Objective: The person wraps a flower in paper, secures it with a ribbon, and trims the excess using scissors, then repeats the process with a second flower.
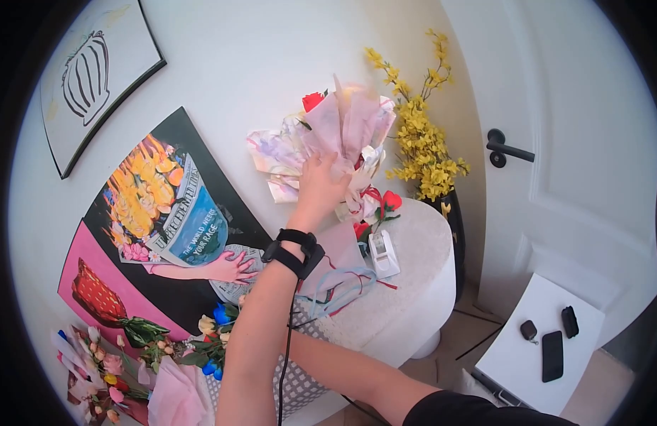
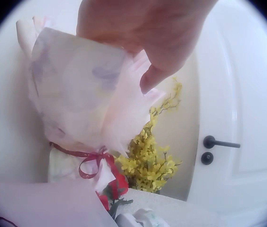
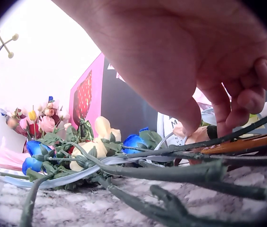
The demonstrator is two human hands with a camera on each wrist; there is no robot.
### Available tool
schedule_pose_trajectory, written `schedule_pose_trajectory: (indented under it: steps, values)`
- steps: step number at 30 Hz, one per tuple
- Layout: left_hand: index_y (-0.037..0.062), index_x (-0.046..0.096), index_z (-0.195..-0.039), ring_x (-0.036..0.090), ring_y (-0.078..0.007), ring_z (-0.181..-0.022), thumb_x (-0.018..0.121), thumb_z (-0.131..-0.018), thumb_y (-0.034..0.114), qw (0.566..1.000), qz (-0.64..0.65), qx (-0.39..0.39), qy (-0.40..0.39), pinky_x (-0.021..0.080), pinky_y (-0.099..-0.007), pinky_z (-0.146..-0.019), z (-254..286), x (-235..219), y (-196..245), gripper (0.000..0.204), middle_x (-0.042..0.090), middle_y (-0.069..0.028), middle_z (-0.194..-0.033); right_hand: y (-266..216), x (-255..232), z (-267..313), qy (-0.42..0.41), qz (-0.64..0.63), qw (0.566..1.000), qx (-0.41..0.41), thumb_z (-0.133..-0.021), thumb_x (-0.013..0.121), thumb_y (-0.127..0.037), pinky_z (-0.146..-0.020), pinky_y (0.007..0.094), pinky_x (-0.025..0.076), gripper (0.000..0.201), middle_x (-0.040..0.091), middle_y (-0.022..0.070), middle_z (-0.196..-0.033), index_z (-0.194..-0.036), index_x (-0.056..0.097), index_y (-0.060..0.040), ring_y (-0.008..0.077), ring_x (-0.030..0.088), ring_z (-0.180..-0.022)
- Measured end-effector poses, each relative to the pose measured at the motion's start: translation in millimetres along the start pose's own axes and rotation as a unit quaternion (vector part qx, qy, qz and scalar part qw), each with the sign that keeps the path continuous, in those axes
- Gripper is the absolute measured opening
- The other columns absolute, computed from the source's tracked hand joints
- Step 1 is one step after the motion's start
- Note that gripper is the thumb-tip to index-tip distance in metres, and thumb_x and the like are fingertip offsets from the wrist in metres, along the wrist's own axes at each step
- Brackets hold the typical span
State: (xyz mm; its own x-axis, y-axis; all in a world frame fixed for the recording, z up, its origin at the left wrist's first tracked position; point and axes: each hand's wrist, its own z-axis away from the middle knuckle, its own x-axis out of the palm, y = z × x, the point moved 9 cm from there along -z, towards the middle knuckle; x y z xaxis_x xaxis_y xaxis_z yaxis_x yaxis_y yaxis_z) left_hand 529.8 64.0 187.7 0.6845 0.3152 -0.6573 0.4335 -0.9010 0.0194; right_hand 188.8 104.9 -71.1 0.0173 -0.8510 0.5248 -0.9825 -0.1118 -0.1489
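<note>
My left hand (image 1: pixel 320 186) holds the paper-wrapped bouquet (image 1: pixel 340 126) against the wall at the back of the white stand. Its pink and pastel paper is tied with a dark red ribbon (image 2: pixel 88 155), and a red rose (image 1: pixel 312 101) pokes out on top. In the left wrist view the thumb shows in front of the paper; the fingertips are hidden behind it. Low over green stems (image 3: pixel 166 172) is my right hand (image 3: pixel 195 61), fingers loosely bent, thumb and fingertips close to a peach flower (image 3: pixel 197 137). In the head view my left forearm covers this hand.
Blue roses (image 1: pixel 222 314) and another bouquet (image 1: pixel 105 369) lie at lower left. On the stand (image 1: pixel 421 248) are red roses (image 1: pixel 391 201), a white device (image 1: pixel 384 254) and loose ribbons (image 1: pixel 335 287). Yellow flowers (image 1: pixel 424 149) stand beside the door (image 1: pixel 556 163). A phone (image 1: pixel 552 356) lies at right.
</note>
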Motion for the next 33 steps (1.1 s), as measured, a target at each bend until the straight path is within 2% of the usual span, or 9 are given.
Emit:
schedule_pose_trajectory:
  steps: [7, 13, 15, 19, 21, 25, 27, 31, 33]
  values:
    - [0.0051, 0.063, -0.135, 0.051, -0.0485, -0.13, 0.075, -0.085, 0.029, 0.999, 0.052, 0.005, -0.008, 0.041, -0.0504, -0.112, -6, -2, 10, 0.057, 0.054, -0.0347, -0.139, -23, 15, -14, 0.098, -0.034, 0.994, 0.016, -0.109, 0.045, -0.034, -0.111, 0.0402, 0.04, 0.041, 0.057, 0.0081, -0.141, -0.14, 0.053, -0.0078, 0.0238, 0.054, -0.128]
    - [0.006, 0.064, -0.135, 0.056, -0.043, -0.123, 0.074, -0.084, 0.025, 0.999, -0.019, 0.015, 0.034, 0.045, -0.0494, -0.105, -13, -6, 12, 0.055, 0.058, -0.0266, -0.129, -41, 30, -20, 0.182, -0.065, 0.981, 0.019, -0.108, 0.047, -0.034, -0.107, 0.0407, 0.042, 0.037, 0.06, 0.0072, -0.135, -0.135, 0.055, -0.0094, 0.0244, 0.056, -0.123]
    - [0.0023, 0.064, -0.134, 0.055, -0.0417, -0.124, 0.075, -0.084, 0.026, 0.998, 0.053, -0.011, -0.012, 0.045, -0.0482, -0.106, -18, 1, 7, 0.056, 0.057, -0.0262, -0.131, -52, 35, -24, 0.207, -0.073, 0.976, 0.014, -0.108, 0.047, -0.034, -0.105, 0.0409, 0.042, 0.036, 0.061, 0.0069, -0.133, -0.133, 0.056, -0.0099, 0.0246, 0.057, -0.122]
    - [-0.0053, 0.058, -0.136, 0.056, -0.0426, -0.125, 0.075, -0.086, 0.031, 0.999, 0.042, -0.025, -0.015, 0.044, -0.0467, -0.108, -18, 5, 1, 0.064, 0.057, -0.0269, -0.134, -66, 46, -27, 0.258, -0.094, 0.962, 0.003, -0.107, 0.048, -0.034, -0.103, 0.0413, 0.043, 0.034, 0.063, 0.0062, -0.128, -0.13, 0.058, -0.0109, 0.025, 0.058, -0.118]
    - [-0.0095, 0.055, -0.135, 0.056, -0.0398, -0.125, 0.076, -0.087, 0.028, 0.996, 0.074, -0.012, 0.048, 0.044, -0.0456, -0.108, -12, -6, 0, 0.065, 0.056, -0.0256, -0.135, -68, 49, -29, 0.283, -0.106, 0.953, -0.002, -0.107, 0.049, -0.034, -0.101, 0.0415, 0.044, 0.032, 0.064, 0.0059, -0.126, -0.128, 0.058, -0.0115, 0.0252, 0.059, -0.117]
    - [-0.012, 0.048, -0.14, 0.048, -0.0446, -0.135, 0.071, -0.091, 0.024, 0.988, 0.143, -0.048, 0.019, 0.038, -0.0476, -0.114, -4, -8, -11, 0.065, 0.049, -0.0289, -0.145, -68, 52, -35, 0.331, -0.127, 0.935, -0.006, -0.106, 0.05, -0.034, -0.099, 0.0419, 0.045, 0.03, 0.066, 0.0053, -0.121, -0.125, 0.06, -0.0125, 0.0256, 0.061, -0.113]
    - [-0.0092, 0.042, -0.146, 0.044, -0.0443, -0.139, 0.069, -0.093, 0.018, 0.983, 0.144, 0.019, 0.114, 0.034, -0.0473, -0.118, -2, -31, -3, 0.065, 0.04, -0.0284, -0.153, -68, 51, -33, 0.356, -0.135, 0.925, -0.008, -0.106, 0.05, -0.034, -0.097, 0.0421, 0.045, 0.029, 0.067, 0.0049, -0.119, -0.123, 0.061, -0.013, 0.0258, 0.061, -0.112]
    - [-0.0064, 0.037, -0.15, 0.046, -0.0414, -0.136, 0.066, -0.094, 0.011, 0.961, 0.178, 0.032, 0.208, 0.04, -0.0457, -0.114, -6, -85, 8, 0.065, 0.039, -0.0256, -0.152, -75, 51, -30, 0.407, -0.146, 0.902, -0.013, -0.106, 0.052, -0.034, -0.095, 0.0425, 0.046, 0.027, 0.068, 0.0043, -0.115, -0.12, 0.063, -0.0141, 0.0262, 0.063, -0.108]
    - [-0.0035, 0.039, -0.151, 0.054, -0.028, -0.13, 0.064, -0.096, 0.006, 0.925, 0.225, 0.019, 0.307, 0.049, -0.0399, -0.105, 4, -132, 11, 0.06, 0.042, -0.0195, -0.151, -74, 55, -26, 0.433, -0.153, 0.888, -0.011, -0.105, 0.052, -0.034, -0.094, 0.0427, 0.047, 0.026, 0.069, 0.004, -0.112, -0.118, 0.064, -0.0146, 0.0265, 0.064, -0.107]
